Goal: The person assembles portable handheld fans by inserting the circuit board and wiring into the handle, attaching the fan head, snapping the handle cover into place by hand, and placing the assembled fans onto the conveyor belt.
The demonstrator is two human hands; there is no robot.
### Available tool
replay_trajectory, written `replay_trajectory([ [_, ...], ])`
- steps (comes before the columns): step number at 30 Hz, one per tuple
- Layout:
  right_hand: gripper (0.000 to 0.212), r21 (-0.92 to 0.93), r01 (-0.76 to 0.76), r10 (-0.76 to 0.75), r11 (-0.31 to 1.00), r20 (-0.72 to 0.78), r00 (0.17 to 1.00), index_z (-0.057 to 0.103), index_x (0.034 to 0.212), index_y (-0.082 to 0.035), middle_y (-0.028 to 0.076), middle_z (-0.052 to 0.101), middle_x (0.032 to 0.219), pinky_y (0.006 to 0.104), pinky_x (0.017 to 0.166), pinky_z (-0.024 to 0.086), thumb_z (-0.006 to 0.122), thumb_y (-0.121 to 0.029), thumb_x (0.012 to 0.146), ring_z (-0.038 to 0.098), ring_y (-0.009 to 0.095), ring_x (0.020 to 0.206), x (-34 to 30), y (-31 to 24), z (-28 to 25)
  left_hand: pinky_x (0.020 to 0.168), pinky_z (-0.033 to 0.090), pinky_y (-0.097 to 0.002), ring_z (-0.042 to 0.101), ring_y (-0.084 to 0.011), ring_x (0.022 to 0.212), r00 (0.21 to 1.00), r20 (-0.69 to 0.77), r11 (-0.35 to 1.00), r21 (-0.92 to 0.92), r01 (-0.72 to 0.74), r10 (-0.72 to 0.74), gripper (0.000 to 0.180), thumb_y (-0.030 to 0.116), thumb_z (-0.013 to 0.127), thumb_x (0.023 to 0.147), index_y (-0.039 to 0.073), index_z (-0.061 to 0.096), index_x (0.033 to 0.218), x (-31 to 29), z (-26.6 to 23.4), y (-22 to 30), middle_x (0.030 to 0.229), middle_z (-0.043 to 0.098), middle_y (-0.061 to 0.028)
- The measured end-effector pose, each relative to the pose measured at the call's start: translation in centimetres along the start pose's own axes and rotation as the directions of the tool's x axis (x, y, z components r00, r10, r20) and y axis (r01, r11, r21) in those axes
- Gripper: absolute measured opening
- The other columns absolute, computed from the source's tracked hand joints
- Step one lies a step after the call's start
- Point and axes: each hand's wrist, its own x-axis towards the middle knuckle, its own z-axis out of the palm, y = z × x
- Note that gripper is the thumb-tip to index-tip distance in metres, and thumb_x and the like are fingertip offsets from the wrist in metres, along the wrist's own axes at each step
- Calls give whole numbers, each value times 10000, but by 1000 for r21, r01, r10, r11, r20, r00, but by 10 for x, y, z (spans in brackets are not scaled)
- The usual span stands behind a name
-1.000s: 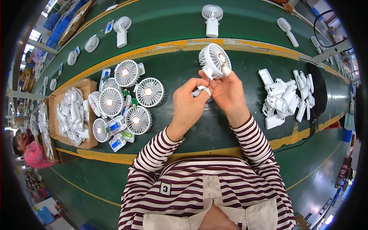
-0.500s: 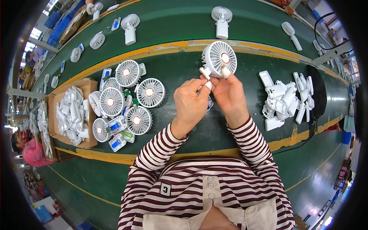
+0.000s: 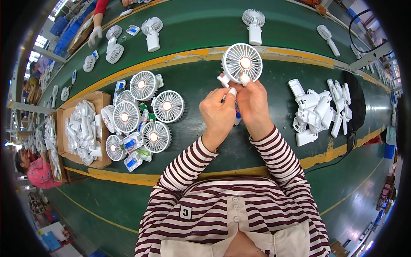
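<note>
One character is clear: on the striped shirt (image 3: 252,192), below the fingers (image 3: 217,93) and to their left, is a squarish white patch (image 3: 185,212) with a dark border and a single bold dark letter. On the fan (image 3: 242,63) at the fingers, any lettering on the ringed round centre (image 3: 245,63) is too small to read, likewise on the blue cells (image 3: 130,144) farther left of them.

Head-worn fisheye view — downward, close
</note>
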Motion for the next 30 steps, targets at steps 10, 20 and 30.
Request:
replay_trajectory([
  [10,285,-164,-38,5,986,-197,980,463,1121,-3,115,585,1004,349,791,476,473,-84,848,593,224,885,2,-9,-2,517,407,-206,508,-54,575,962,126,961,-110,255,-241,171,73,619,759,-42,649,883,1,-5,-3,679,619,-46],
  [20,317,-118,2,-17,993,-125,992,450,1111,16,112,569,1030,334,795,494,524,-13,804,594,210,902,0,-5,-2,506,420,-248,521,-88,530,967,89,964,-99,245,-237,170,103,627,739,-44,654,821,3,-2,-3,635,616,-93],
  [30,304,-198,54,-73,979,-90,993,447,1107,18,111,571,1008,323,759,505,513,-18,812,595,207,876,1,-3,-6,537,427,-258,535,-109,561,974,32,971,-79,227,-225,162,86,625,728,-41,647,825,-3,5,-5,679,615,-107],
])
